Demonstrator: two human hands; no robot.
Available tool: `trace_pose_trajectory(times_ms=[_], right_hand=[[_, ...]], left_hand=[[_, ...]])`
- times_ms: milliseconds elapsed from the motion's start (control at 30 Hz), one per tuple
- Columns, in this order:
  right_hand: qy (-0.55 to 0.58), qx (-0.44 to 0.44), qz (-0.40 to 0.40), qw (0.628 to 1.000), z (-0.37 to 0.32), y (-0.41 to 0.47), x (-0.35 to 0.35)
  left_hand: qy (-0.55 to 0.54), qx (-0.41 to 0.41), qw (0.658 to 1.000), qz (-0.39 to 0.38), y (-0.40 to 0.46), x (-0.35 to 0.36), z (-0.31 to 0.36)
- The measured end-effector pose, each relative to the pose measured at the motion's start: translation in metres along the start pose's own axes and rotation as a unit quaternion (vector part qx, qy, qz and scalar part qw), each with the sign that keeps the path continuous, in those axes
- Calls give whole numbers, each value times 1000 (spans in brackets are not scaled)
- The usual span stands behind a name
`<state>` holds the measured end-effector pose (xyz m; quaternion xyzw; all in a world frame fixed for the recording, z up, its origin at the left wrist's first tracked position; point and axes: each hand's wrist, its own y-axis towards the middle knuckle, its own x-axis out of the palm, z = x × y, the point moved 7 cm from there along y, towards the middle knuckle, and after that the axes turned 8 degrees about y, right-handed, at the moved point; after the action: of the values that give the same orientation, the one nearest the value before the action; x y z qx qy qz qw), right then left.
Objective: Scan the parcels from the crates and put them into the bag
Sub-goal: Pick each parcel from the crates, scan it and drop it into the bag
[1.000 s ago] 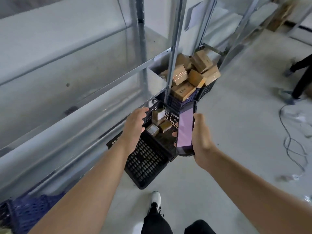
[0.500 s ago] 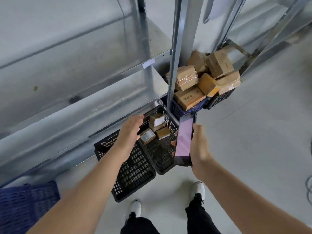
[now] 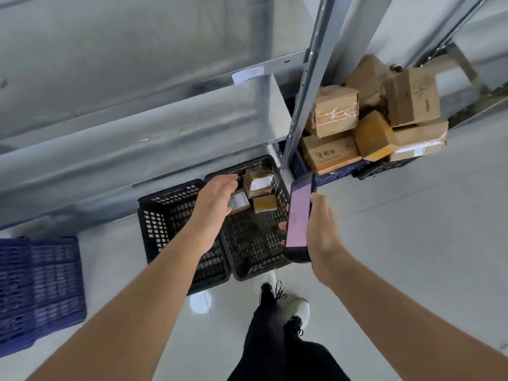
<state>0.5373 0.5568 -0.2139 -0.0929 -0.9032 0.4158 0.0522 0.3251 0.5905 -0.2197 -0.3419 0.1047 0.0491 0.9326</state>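
Observation:
Two black crates sit side by side on the floor under the shelf. The right black crate [image 3: 255, 243] holds three small cardboard parcels at its far end: a taped one [image 3: 259, 181], a labelled one [image 3: 239, 202] and a plain brown one [image 3: 265, 203]. My left hand [image 3: 215, 198] hovers over that crate with relaxed fingers, just left of the parcels, holding nothing. My right hand [image 3: 321, 232] grips a black handheld scanner [image 3: 298, 218] with a lit pink screen, above the crate's right edge. No bag is in view.
The left black crate [image 3: 167, 224] looks empty. A blue crate [image 3: 324, 171] heaped with larger cardboard boxes [image 3: 379, 125] stands behind a metal shelf post [image 3: 305, 86]. More blue crates [image 3: 38, 287] lie at the left. My shoes [image 3: 286, 301] stand on the grey floor.
My view has tilted down and closed in on the crates. My left hand has reached further toward the small parcels; the scanner stays in my right hand.

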Motion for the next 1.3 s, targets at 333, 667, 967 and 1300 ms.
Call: trace_pose_trajectory(times_ms=[333, 667, 967, 1300], right_hand=[[-25, -10, 19, 999, 28, 149, 4], [-87, -16, -36, 995, 91, 352, 20], [-123, -10, -58, 991, 140, 466, 29], [-105, 4, -59, 993, 178, 503, 22]], left_hand=[[12, -36, 999, -9, 140, 46, -67], [-20, -89, 994, 60, 310, 101, -169], [25, -67, 990, 122, 433, 125, -246], [251, -38, 967, 24, 500, 138, -288]])
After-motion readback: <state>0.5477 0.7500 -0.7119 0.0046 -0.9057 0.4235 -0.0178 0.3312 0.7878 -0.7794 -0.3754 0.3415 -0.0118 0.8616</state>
